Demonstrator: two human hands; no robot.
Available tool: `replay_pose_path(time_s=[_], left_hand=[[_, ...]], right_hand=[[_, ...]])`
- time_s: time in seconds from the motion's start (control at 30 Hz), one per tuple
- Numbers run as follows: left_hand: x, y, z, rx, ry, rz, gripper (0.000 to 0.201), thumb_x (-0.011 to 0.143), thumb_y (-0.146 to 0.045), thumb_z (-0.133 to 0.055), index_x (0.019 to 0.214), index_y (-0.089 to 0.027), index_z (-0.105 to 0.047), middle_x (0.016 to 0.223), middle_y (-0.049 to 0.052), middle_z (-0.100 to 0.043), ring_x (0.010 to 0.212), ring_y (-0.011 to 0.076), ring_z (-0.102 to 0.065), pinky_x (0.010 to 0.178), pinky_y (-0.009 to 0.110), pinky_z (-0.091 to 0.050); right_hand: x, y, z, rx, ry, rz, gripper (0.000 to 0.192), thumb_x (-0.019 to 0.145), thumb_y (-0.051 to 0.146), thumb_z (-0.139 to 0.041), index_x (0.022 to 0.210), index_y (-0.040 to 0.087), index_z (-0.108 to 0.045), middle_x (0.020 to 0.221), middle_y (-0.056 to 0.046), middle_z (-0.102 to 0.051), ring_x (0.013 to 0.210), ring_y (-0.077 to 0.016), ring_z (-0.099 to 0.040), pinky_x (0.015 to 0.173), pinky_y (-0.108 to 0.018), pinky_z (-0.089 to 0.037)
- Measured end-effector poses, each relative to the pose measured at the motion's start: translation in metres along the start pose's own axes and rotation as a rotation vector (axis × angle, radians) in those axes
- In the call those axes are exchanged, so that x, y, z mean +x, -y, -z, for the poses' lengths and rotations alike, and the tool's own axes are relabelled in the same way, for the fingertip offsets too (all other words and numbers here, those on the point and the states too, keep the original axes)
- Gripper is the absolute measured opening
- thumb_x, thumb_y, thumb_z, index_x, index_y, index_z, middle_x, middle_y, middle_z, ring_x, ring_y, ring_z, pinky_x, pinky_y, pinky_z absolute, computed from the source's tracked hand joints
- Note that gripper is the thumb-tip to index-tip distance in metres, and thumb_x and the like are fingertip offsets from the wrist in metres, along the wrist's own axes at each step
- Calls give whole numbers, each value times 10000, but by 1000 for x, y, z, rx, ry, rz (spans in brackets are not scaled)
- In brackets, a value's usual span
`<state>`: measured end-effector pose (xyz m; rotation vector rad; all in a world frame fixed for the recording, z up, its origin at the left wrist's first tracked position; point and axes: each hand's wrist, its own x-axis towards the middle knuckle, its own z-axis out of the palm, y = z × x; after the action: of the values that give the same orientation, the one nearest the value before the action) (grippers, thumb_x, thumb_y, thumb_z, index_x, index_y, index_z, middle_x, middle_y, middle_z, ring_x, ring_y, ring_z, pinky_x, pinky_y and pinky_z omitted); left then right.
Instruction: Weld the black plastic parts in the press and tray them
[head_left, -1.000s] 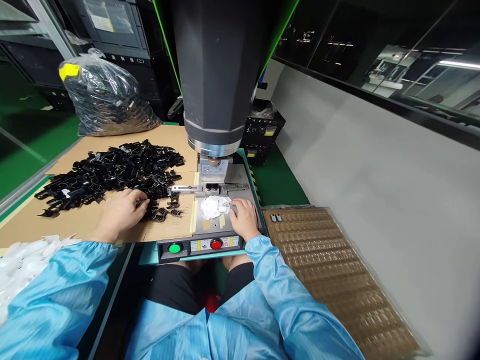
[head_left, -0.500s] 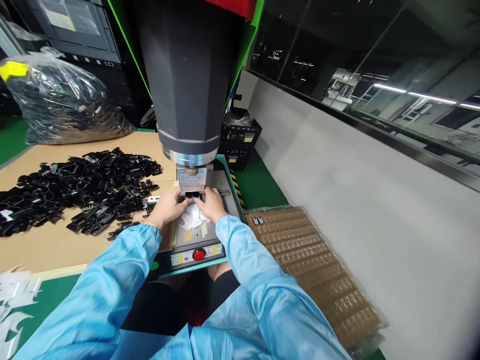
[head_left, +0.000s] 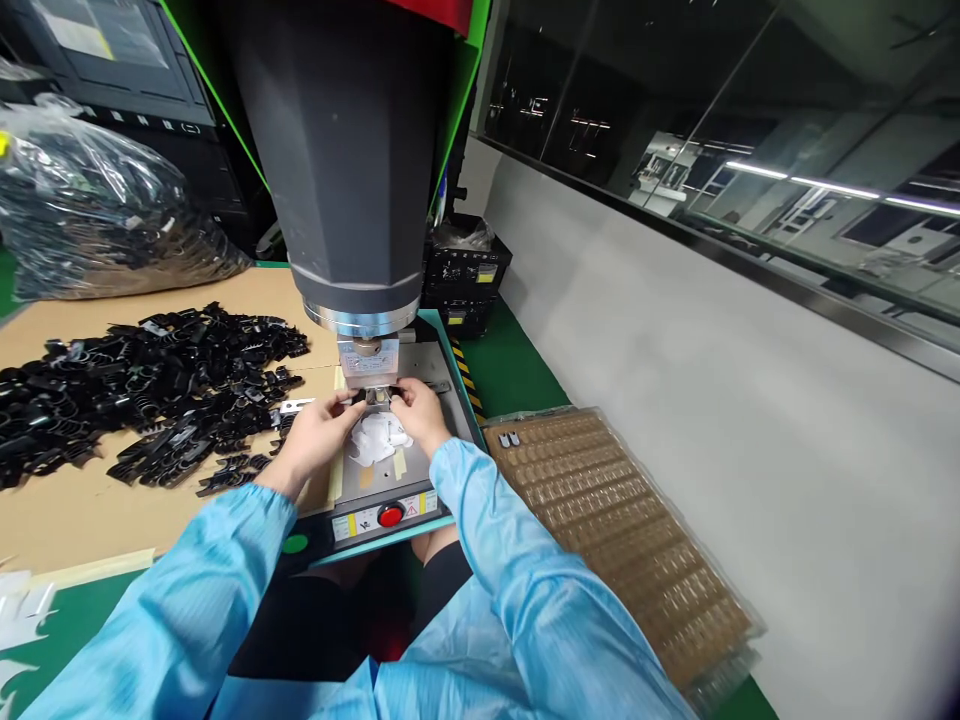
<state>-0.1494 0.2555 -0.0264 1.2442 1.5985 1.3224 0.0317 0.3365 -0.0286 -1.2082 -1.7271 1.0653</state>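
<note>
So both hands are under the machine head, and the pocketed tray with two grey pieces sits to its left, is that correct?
Wrong side: in the head view, the pocketed tray with two grey pieces sits right of the machine head. The left hand and right hand are indeed under that head.

left hand [head_left: 321,437] + right hand [head_left: 420,412] | at fixture [head_left: 378,397] | white pieces [head_left: 376,438] near

Head cam faces fwd/down over blue sleeves [head_left: 517,520] at nearby machine [head_left: 337,150], prob. tilted a bit.
</note>
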Motion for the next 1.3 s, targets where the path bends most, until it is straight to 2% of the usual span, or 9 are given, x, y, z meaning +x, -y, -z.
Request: replay_pose_path(time_s=[0.13,0.23,0.3,0.4,0.77,1.07,1.3], left_hand=[[-71,3,-16,-356,-72,126,762,684,-624,-972,1253,-169,-749,1071,102,-791,910,218,-732,839,335,-610],[-121,6,-29,-457,-86,165,703,678,-581,-1001,1207,-190,-753,1090,95,-799,917,213,-747,898,356,-636],[-144,8,-35,-485,-83,173,659,714,-565,-991,1211,-203,-754,1120,98,-804,962,222,-761,953,375,-643],[-163,12,-39,-484,-78,160,600,764,-518,-976,1230,-211,-757,1147,102,-808,1008,226,-770,971,371,-648],[-174,12,-41,-528,-86,166,613,750,-520,-981,1220,-195,-758,1148,112,-813,985,223,-777,951,362,-647],[-176,2,-40,-553,-87,204,594,713,-516,-1003,1170,-212,-777,1154,119,-809,998,252,-776,990,409,-639],[-176,5,-40,-539,-93,224,570,706,-502,-1014,1126,-200,-773,1049,87,-810,913,214,-768,934,360,-647]], right_hand=[[-66,-14,2,300,-4,37,389,843,139,-674,1224,206,-717,1024,-43,-792,896,-183,-757,888,-327,-627],[-120,-14,1,352,23,109,396,868,151,-675,1255,229,-702,1132,-60,-788,999,-197,-768,963,-353,-634],[-146,-11,0,337,35,130,390,891,156,-670,1271,237,-697,1149,-61,-784,1014,-199,-767,974,-356,-638],[-168,-7,0,308,38,145,382,910,156,-667,1280,242,-696,1165,-65,-783,1020,-201,-765,973,-358,-640],[-184,-7,-4,329,29,109,366,911,205,-715,1274,239,-681,1203,-70,-776,1036,-199,-756,988,-352,-625],[-186,-3,-4,394,35,26,328,904,272,-765,1220,239,-683,1129,-66,-772,989,-203,-742,933,-355,-625],[-188,1,-4,450,55,-5,315,895,287,-785,1181,238,-664,1133,-70,-762,1012,-210,-748,964,-376,-629]])
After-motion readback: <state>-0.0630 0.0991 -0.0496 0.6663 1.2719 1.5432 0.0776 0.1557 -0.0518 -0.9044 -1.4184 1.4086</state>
